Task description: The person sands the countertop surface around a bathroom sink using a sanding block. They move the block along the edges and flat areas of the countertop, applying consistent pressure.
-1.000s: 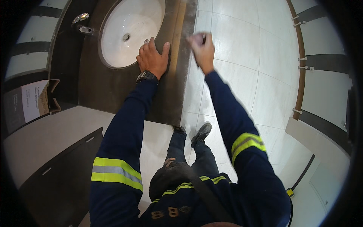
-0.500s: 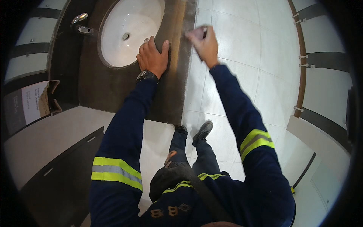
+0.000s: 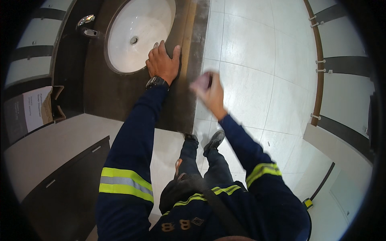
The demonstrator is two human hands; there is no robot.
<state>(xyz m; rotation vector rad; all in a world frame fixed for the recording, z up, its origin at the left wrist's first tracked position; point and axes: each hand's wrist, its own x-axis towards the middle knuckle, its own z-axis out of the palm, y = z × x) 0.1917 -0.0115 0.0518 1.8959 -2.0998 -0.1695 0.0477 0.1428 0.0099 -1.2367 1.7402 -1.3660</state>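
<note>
A: Change noted?
B: Right hand [image 3: 213,93] has moved closer in along the front edge of the dark counter [image 3: 173,112] within the last half second. Motion blur on it.
A: Grip?
B: Thumb and fingers clamped on a pinkish pad [image 3: 203,80], located at that edge. Cannot tell whether it touches.
A: Left hand?
B: Unchanged. Left hand [image 3: 164,64] lies palm down on the counter beside the sink [image 3: 140,36], thumb apart from fingers, gripping nothing visible.
A: Reading?
B: Probably mid-pass, lengthwise along the edge; work judged unfinished. Left arm likely a brace.
</note>
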